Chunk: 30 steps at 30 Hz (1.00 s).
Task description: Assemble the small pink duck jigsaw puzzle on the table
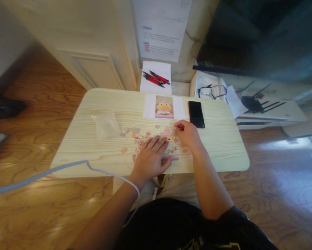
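My left hand [153, 156] lies flat with fingers stretched out over jigsaw pieces, its fingertips at a partly joined section [167, 136] showing a pink and yellow picture. Part of that section is hidden beneath the fingers. To its right, my right hand [188, 134] has thumb and forefinger pinched together near the section's upper right; whatever is between them is too small to make out. Loose puzzle pieces [135, 132] are scattered left of and around the section. Close to my left thumb is a joined pinkish-purple strip [174, 158]. Behind the hands lies a printed reference picture [164, 107] of a yellow character.
A black phone [196, 114] lies right of the picture, and a clear plastic bag [106, 125] on the table's left. Beyond the table [223, 149] are red and black pens [156, 79] on white paper. A pale cord [67, 165] loops around my left wrist.
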{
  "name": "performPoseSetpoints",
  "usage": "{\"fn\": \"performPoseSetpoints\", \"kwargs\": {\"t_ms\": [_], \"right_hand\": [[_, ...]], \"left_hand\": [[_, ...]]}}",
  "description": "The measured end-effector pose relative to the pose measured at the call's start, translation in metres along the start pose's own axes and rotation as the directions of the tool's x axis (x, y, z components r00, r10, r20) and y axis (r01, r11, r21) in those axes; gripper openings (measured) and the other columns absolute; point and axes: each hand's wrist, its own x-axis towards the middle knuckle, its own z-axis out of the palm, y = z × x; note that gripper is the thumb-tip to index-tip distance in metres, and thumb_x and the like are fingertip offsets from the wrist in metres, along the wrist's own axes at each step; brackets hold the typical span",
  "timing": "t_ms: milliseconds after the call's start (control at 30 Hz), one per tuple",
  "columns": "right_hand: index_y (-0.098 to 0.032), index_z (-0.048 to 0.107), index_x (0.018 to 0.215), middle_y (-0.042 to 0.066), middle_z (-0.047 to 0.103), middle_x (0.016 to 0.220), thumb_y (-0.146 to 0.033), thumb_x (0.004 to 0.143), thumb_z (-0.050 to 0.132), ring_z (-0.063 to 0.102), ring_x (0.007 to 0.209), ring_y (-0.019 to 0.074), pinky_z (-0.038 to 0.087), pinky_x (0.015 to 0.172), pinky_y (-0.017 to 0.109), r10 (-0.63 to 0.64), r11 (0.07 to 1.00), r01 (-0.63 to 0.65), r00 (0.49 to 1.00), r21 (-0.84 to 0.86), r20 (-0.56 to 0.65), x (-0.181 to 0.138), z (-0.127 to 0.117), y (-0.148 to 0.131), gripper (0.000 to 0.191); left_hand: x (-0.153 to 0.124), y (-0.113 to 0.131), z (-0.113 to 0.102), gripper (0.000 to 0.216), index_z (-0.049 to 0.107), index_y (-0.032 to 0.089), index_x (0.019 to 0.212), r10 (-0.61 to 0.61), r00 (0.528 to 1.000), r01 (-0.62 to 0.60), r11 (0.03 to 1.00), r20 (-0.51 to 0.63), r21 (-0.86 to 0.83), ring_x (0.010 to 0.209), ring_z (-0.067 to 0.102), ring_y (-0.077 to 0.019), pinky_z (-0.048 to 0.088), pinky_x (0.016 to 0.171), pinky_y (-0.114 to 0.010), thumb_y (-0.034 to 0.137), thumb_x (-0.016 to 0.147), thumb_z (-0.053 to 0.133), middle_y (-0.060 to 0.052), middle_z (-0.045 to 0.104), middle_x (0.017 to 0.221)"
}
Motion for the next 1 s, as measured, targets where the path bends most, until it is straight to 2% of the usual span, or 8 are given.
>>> {"fn": "performPoseSetpoints", "kwargs": {"t_ms": [233,400,600,800,1000], "right_hand": [[-0.021,0.074,0.089,0.004,0.074,0.091,-0.014,0.087,0.063,0.066,0.085,0.0191,0.052,0.084,0.032,-0.057,0.991,0.055,0.998,-0.125,-0.013,0.002,0.004,0.001,0.014],[-0.020,0.077,0.099,0.005,0.072,0.095,-0.010,0.087,0.062,0.065,0.083,0.0180,0.052,0.083,0.030,-0.096,0.986,0.088,0.994,-0.139,-0.050,0.003,-0.005,0.007,0.021],[-0.021,0.079,0.098,0.005,0.070,0.097,-0.012,0.089,0.062,0.066,0.084,0.0186,0.051,0.082,0.031,-0.109,0.969,0.100,0.994,-0.227,-0.029,0.003,-0.006,0.013,0.021],[-0.021,0.078,0.100,0.006,0.070,0.101,-0.012,0.091,0.061,0.066,0.090,0.0198,0.051,0.086,0.032,-0.127,0.968,0.114,0.991,-0.223,-0.045,0.002,-0.005,0.012,0.021],[-0.020,0.078,0.104,0.006,0.068,0.101,-0.014,0.092,0.064,0.066,0.086,0.0181,0.053,0.086,0.032,-0.139,0.973,0.136,0.990,-0.185,-0.004,0.004,-0.003,0.008,0.020]], "left_hand": [[-0.001,0.000,-0.001,0.055,0.062,0.018,0.143,0.005,1.000,-0.005,1.000,0.007,0.012,0.147,0.047,-0.0354,0.034,0.125,-0.055,0.047,0.096,0.056,-0.009,0.058,0.154],[-0.001,0.000,-0.002,0.054,0.063,0.019,0.142,0.003,1.000,-0.003,1.000,0.005,0.006,0.147,0.047,-0.0362,0.035,0.124,-0.056,0.045,0.095,0.059,-0.010,0.058,0.154],[-0.001,0.001,-0.001,0.052,0.063,0.020,0.142,-0.002,1.000,0.002,1.000,-0.005,0.004,0.146,0.048,-0.0357,0.036,0.124,-0.056,0.043,0.095,0.058,-0.009,0.060,0.153],[-0.001,0.000,-0.001,0.052,0.064,0.019,0.140,0.005,1.000,-0.005,1.000,-0.011,0.013,0.145,0.048,-0.0364,0.036,0.123,-0.056,0.043,0.095,0.058,-0.010,0.060,0.152],[-0.001,0.000,-0.001,0.051,0.064,0.017,0.139,0.015,1.000,-0.015,1.000,-0.018,0.021,0.145,0.049,-0.0356,0.036,0.124,-0.055,0.043,0.096,0.057,-0.010,0.060,0.152]]}}
